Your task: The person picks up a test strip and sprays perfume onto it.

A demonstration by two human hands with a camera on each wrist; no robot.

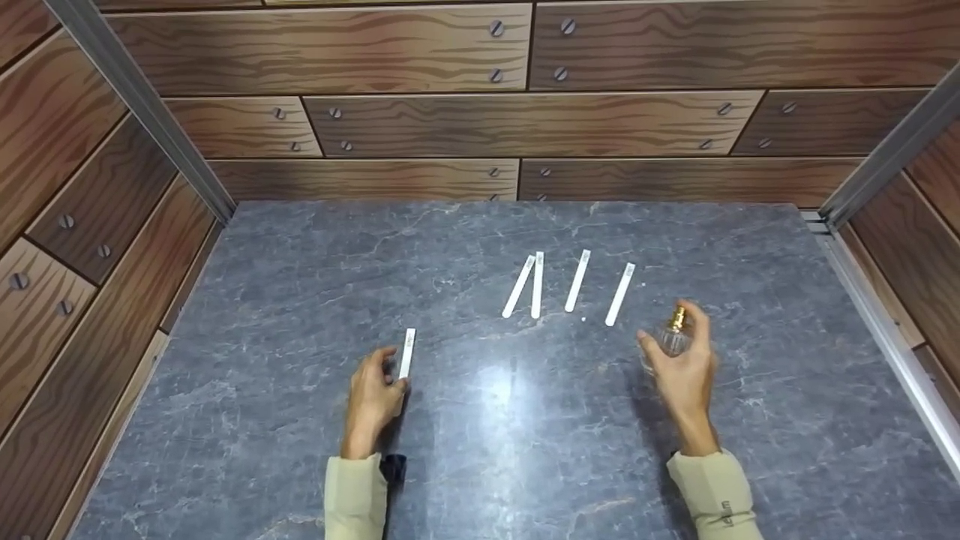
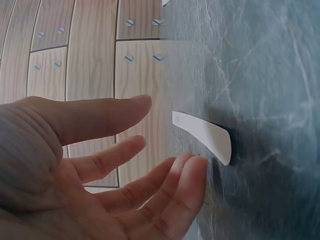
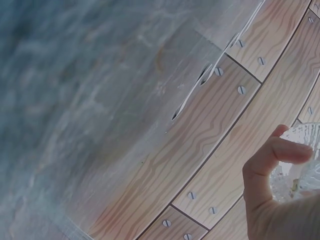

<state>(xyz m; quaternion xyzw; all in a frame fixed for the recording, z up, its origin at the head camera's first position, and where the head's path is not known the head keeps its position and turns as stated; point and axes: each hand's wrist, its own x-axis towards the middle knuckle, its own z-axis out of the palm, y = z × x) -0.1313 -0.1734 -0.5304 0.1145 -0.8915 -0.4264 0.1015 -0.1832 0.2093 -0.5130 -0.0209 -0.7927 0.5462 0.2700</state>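
Observation:
In the head view my right hand [image 1: 686, 375] holds a small clear glass perfume bottle [image 1: 673, 341] with a gold spray top, above the right side of the table. The right wrist view shows my fingers curled round the ribbed glass of the bottle [image 3: 295, 175]. My left hand [image 1: 373, 394] hovers beside a white paper test strip [image 1: 408, 352], left of the middle. Seen from the left wrist, that strip [image 2: 205, 134] lies on the table, its near end bent up a little. The left thumb and fingers [image 2: 187, 185] are spread apart near it, nothing between them.
Several more white strips lie farther back: two almost touching [image 1: 517, 286] [image 1: 537, 285], one beside them [image 1: 577, 281] and one farther right [image 1: 620, 294]. The grey marbled table [image 1: 300, 255] is bordered by wood-patterned walls [image 1: 412, 124] and metal posts.

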